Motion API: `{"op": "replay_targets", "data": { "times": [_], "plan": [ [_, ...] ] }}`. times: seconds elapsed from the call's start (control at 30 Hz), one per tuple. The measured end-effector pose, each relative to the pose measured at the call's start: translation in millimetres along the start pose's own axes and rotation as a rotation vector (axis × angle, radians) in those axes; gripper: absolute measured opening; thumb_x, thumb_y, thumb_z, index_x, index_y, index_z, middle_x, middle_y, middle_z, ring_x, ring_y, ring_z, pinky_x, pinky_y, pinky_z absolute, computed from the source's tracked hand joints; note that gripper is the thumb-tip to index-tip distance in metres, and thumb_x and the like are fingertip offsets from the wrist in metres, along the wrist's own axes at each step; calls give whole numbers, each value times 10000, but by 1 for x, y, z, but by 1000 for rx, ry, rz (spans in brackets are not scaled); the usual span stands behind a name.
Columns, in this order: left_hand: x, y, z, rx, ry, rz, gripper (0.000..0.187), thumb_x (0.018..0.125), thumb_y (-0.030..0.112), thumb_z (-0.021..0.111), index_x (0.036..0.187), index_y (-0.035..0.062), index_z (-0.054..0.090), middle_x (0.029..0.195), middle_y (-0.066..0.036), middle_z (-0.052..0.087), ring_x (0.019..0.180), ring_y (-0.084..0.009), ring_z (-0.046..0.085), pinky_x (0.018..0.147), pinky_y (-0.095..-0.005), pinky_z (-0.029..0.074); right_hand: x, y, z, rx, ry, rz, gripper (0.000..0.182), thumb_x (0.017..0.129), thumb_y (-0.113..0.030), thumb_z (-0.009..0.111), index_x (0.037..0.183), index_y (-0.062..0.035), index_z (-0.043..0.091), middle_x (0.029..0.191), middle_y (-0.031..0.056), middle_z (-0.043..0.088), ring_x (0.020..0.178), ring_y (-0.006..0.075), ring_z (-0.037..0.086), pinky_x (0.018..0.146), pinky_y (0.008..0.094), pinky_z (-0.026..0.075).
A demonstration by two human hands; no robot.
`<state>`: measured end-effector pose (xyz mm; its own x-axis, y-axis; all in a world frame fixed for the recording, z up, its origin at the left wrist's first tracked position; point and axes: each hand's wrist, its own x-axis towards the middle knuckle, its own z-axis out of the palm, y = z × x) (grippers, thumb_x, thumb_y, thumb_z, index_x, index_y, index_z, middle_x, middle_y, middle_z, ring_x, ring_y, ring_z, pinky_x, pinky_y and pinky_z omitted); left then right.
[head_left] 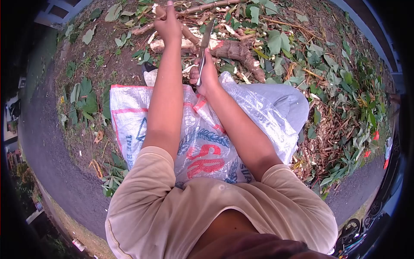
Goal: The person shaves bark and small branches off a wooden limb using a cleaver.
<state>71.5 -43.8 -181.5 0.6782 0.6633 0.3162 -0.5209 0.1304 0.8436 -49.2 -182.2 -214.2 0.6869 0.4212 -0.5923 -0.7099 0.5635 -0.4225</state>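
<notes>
My left hand (169, 31) is wrapped round a brown stick (189, 35), which slants down toward the knife. In my right hand (209, 74) is a large knife (207, 36), its blade pointing up and away from me, beside the stick's near end. Beneath them lies a thick log (235, 50) with pale chopped patches on top. A white woven sack (168, 129) with red and blue print is spread over my lap.
Green leaves (278, 42), wood chips (330, 129) and thin branches (209, 6) litter the ground ahead and to the right. Dark pavement (41, 108) runs along the left. A bicycle (350, 228) stands at the lower right edge.
</notes>
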Motion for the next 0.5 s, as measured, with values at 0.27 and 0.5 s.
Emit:
{"op": "replay_targets", "data": {
  "times": [0.27,0.5],
  "plan": [
    [-7,4,3,-121,231,-86,327,1019,247,670,836,82,455,634,-18,495,521,-135,504,471,-307,425,-65,-77,37,-1,-366,-494,617,1047,-709,342,914,-123,483,592,-2,365,444,90,333,415,250,293],
    [-16,-7,20,-7,118,124,373,1022,227,668,755,91,447,595,-5,499,479,-93,474,444,-260,386,13,28,-16,-291,39,-172,577,1041,-677,424,917,-117,491,596,-12,418,468,120,386,446,282,323]
  ]
}}
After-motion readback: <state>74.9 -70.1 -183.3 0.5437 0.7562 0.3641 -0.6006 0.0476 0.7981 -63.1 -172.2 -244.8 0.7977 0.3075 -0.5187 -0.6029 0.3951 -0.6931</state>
